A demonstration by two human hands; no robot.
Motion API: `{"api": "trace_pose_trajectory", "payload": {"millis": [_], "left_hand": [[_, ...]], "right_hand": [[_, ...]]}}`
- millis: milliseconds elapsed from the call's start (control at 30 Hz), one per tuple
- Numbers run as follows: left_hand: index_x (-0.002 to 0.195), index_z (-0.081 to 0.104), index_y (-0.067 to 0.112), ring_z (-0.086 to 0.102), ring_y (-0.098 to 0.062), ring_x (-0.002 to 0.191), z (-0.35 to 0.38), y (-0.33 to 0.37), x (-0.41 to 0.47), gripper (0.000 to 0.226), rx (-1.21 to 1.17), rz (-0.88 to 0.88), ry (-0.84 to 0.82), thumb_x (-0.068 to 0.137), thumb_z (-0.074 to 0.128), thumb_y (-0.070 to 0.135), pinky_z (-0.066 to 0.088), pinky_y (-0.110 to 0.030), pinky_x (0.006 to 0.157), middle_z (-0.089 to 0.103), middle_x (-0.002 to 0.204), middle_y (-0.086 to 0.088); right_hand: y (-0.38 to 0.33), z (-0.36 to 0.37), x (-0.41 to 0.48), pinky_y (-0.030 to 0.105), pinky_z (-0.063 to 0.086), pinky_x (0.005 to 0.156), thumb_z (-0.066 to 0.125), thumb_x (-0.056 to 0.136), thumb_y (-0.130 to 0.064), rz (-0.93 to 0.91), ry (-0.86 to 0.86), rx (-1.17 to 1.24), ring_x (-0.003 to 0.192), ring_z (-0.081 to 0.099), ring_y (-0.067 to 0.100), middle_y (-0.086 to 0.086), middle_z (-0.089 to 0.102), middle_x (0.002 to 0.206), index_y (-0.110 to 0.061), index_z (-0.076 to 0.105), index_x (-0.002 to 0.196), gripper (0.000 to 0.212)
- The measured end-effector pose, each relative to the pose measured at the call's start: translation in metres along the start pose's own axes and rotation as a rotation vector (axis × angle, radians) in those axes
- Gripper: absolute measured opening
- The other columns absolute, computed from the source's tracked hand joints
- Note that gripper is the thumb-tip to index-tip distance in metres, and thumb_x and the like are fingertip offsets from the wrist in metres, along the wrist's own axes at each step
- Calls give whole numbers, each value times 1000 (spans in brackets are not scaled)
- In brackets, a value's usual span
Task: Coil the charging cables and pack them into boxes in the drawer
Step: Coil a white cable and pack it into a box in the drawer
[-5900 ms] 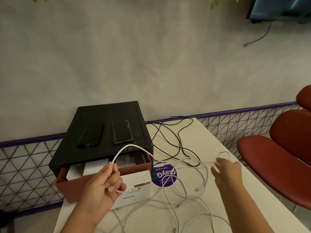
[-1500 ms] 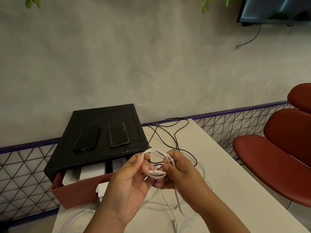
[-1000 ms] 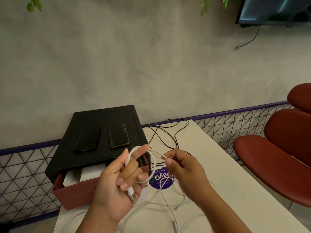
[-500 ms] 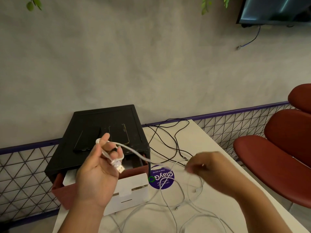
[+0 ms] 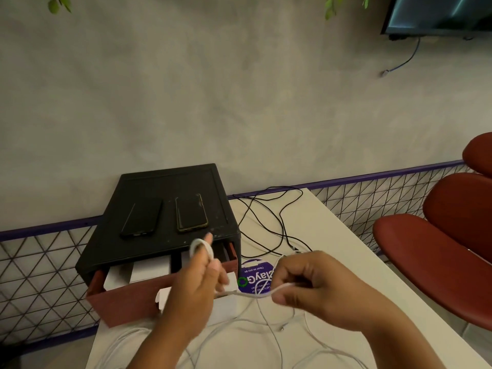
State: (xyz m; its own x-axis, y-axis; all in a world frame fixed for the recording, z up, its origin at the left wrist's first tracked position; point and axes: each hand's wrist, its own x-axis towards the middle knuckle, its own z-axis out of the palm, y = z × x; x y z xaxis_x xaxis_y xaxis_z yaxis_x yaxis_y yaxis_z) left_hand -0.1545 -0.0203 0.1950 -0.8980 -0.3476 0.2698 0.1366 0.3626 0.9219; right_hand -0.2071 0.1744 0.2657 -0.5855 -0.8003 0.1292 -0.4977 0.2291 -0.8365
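Left hand (image 5: 197,286) up in front of the drawer, fingers curled, with the thin white charging cable (image 5: 247,294) looped round the upper fingers — a small loop shows by the fingertip. Right hand (image 5: 314,286) just beside it, on the right and about level, pinches the same cable between thumb and forefinger. Short taut run between the two hands, long axis roughly left-right; the slack drops from the right hand onto the white tabletop (image 5: 346,262) among other loose white cables (image 5: 282,328). Judgement: coiling looks barely begun, most of the length unwound. Next wrap turns on this — cable lies to the right of the left hand, so the right hand feeds and the left acts as spool. Left hand is nearer the open red-brown drawer (image 5: 125,302) of the black cabinet (image 5: 159,187), where white boxes (image 5: 149,270) sit; an open white cardboard box (image 5: 225,310) stands on the table just in front, partly hidden. Two dark phones (image 5: 142,219) lie on the cabinet top
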Motion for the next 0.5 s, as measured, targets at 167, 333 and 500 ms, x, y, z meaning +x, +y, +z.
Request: {"api": "trace_pose_trajectory", "payload": {"millis": [167, 333, 500], "left_hand": [[89, 64, 23, 38, -6, 51, 20, 9, -24, 42, -170, -184, -250, 80, 33, 51, 34, -14, 51, 42, 51, 9], [87, 63, 9, 34, -4, 42, 13, 24, -21, 44, -288, -196, -329, 90, 42, 47, 41, -25, 64, 36, 40, 8], [78, 56, 5, 42, -7, 38, 8, 32, -20, 43, -358, -217, -360, 85, 47, 46, 43, -21, 61, 39, 36, 7]], "right_hand": [[8, -6, 10, 8, 36, 48, 70, 79, -13, -3, 448, 8, 49, 52, -2, -16, 59, 54, -25, 61, 63, 22], [41, 1, 19, 8, 40, 52, 67, 83, -17, 85, 643, -86, 57, 52, -4, -24, 58, 56, -31, 58, 66, 23], [71, 13, 23, 11, 44, 57, 59, 87, -31, 204, 593, -209, 70, 60, -3, -12, 66, 76, -35, 60, 77, 11]]}}
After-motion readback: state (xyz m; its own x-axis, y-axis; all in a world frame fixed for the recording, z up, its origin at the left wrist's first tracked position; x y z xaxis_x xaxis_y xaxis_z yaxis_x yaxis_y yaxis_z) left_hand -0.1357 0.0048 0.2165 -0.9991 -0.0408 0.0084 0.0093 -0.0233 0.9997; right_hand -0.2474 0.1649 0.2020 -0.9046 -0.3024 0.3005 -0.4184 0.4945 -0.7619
